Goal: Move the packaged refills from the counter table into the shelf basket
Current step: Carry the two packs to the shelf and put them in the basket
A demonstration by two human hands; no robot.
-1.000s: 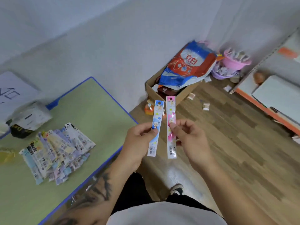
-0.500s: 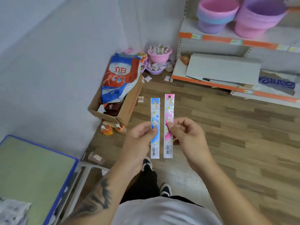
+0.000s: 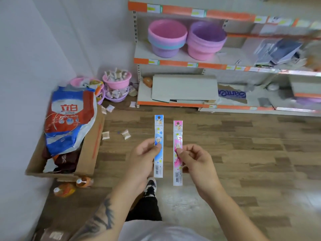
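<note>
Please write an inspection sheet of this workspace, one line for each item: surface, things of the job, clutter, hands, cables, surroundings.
Surface: wooden floor; the counter table is not in view.
Job's things: blue refill pack and pink refill pack, both upright, apart from each other, held over the floor.
Clutter: cardboard box with a red, white and blue bag; small wrapped packets on the floor; two orange bottles beside the box.
Hands: left hand pinches the blue pack; right hand pinches the pink pack.
Cables: nothing seen.
Surroundings: shelf unit with stacked pink and purple basins; grey wall on the left.
</note>
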